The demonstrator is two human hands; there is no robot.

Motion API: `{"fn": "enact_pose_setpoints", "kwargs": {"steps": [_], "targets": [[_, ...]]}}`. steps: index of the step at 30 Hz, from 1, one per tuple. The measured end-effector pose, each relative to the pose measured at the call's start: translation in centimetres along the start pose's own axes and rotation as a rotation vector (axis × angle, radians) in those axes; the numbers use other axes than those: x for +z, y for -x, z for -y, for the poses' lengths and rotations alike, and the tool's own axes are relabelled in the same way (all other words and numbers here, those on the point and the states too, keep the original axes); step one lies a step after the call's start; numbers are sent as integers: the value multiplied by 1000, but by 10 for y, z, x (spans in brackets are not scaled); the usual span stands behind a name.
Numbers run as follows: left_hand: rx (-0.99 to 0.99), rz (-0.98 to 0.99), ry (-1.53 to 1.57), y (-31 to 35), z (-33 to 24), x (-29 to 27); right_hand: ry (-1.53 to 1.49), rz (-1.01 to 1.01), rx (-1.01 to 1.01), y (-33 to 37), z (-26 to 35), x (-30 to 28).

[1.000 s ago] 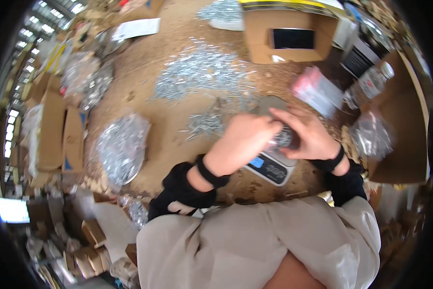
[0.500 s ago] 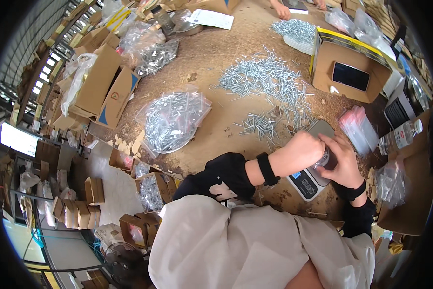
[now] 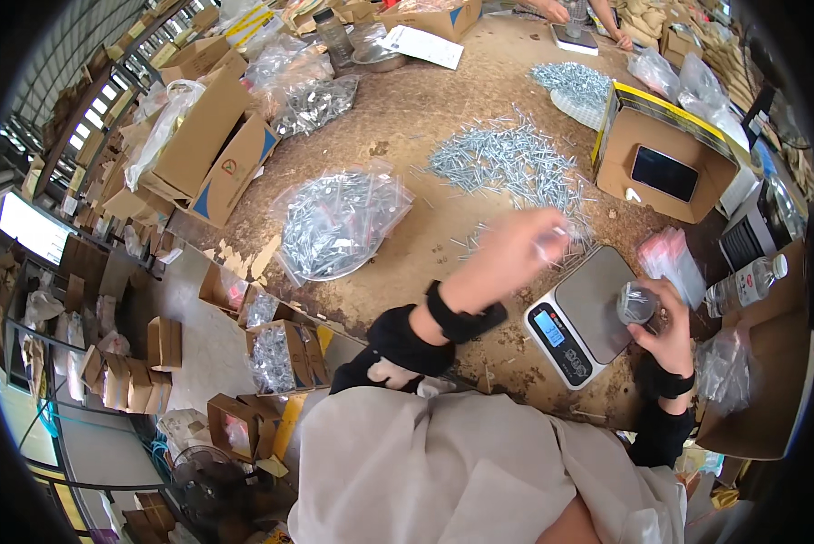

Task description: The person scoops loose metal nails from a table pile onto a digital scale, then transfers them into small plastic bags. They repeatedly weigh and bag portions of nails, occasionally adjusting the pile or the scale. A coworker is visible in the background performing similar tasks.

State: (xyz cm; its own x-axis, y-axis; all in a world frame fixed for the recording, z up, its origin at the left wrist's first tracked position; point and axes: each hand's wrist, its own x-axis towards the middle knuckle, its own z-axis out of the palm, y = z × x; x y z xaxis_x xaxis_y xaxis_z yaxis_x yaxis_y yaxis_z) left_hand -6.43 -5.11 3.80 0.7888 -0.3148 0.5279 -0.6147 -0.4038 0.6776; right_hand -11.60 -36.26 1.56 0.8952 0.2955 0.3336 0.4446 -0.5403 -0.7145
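My right hand [image 3: 668, 325] is closed around a small clear cup [image 3: 636, 304] with what look like silver pieces inside. It holds the cup at the right edge of a digital scale [image 3: 597, 295], whose display is lit. My left hand [image 3: 516, 247], smeared by motion, is left of the scale and over the near part of a pile of silver screws or nails [image 3: 507, 159]. At its fingertips shows a clear rounded thing [image 3: 552, 243], too blurred to name. Some of the pile's near pieces are hidden behind that hand.
Clear zip bags [image 3: 670, 263] and a plastic bottle [image 3: 751, 281] lie right of the scale. Behind is an open carton [image 3: 706, 204] with a phone [image 3: 664, 172]. A filled bag [image 3: 339, 227] lies left. Another person's hands [image 3: 552, 11] work at a far scale [image 3: 575, 38].
My left hand has moved left and away from the cup, toward the pile. My right hand keeps the cup, and the scale's plate and display are now uncovered.
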Motion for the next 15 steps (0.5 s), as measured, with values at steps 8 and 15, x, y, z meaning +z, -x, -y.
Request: {"fn": "enact_pose_setpoints", "kwargs": {"steps": [8,15], "targets": [[-228,-446,-688,36,28,-133,-83,-197,239,73,-64,-36],[-644,-67,-1114,102,72,-249,-89,-274,272,83,-84,-42]]}}
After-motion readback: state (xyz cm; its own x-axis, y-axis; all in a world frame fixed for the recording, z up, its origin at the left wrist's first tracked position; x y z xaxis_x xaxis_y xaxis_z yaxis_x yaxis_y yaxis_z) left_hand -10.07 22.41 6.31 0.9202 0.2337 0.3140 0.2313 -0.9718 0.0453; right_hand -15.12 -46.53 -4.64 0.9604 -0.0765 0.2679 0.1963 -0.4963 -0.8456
